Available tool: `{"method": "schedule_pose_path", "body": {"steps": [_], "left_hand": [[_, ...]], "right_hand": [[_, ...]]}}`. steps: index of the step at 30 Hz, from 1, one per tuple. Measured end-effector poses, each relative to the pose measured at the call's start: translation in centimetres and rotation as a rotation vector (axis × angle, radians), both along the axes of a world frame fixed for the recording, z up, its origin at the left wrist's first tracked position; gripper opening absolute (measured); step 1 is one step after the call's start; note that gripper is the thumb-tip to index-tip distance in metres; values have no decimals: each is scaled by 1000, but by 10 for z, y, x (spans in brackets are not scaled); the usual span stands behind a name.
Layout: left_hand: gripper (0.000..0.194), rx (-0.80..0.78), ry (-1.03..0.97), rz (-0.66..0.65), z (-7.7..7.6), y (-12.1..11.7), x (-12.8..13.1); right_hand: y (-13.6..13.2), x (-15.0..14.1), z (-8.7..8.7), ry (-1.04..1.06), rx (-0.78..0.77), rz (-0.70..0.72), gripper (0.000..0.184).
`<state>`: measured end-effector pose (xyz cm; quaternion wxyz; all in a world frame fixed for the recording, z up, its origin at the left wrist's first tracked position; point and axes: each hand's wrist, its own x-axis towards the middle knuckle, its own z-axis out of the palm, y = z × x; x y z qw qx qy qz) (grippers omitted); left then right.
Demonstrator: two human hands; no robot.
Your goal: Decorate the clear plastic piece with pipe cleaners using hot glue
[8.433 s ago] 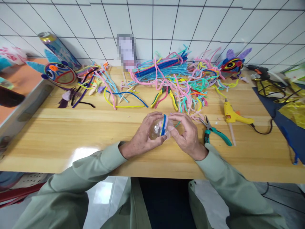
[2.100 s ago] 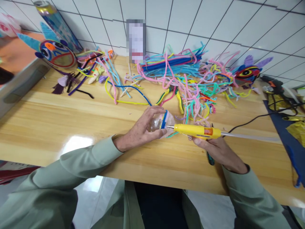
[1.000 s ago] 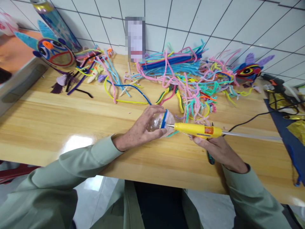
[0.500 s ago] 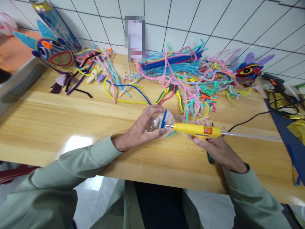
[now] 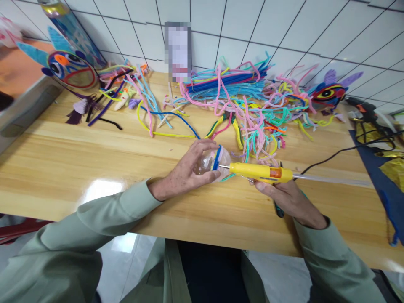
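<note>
My left hand (image 5: 189, 168) is closed around a clear, rounded plastic piece (image 5: 205, 162), thumb at the front and fingers over the back. A blue pipe cleaner (image 5: 216, 157) runs across this piece, with paler fuzzy strips beside it. In my right hand (image 5: 285, 193) is a yellow hot glue gun (image 5: 252, 170), its metal tip at the plastic piece just right of the blue strip. A clear glue stick (image 5: 328, 180) sticks out of the gun's rear. Pliers or cutters with yellow-green handles (image 5: 238, 132) lie just behind the piece.
Tangled pipe cleaners (image 5: 259, 126) spread along the back, beside a bundle of blue ones (image 5: 227, 86). Decorated fish-like faces stand at left (image 5: 72, 69) and right (image 5: 328, 94). A black cord (image 5: 328, 155) crosses the right side, near gold foil (image 5: 394, 172). A pixelated upright object (image 5: 179, 50) leans on the tiles.
</note>
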<state>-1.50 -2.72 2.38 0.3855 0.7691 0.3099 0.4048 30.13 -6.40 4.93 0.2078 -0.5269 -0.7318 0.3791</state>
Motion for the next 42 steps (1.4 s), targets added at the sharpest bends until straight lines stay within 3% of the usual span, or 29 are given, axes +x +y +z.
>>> {"method": "schedule_pose_path", "body": {"steps": [14, 25, 31, 37, 40, 42], "left_hand": [[53, 6, 1, 5, -1, 0, 0], [52, -5, 5, 15, 0, 0, 0], [51, -7, 12, 16, 0, 1, 0], [52, 29, 47, 15, -3, 0, -2], [51, 55, 61, 22, -5, 0, -3], [51, 80, 63, 22, -6, 0, -2]], "right_hand": [[1, -3, 3, 52, -3, 22, 44], [0, 2, -5, 178, 16, 22, 37], [4, -2, -7, 136, 48, 51, 34], [-2, 8, 9, 298, 32, -148, 39], [-4, 38, 16, 235, 218, -357, 39], [-1, 70, 12, -19, 396, -533, 33]]}}
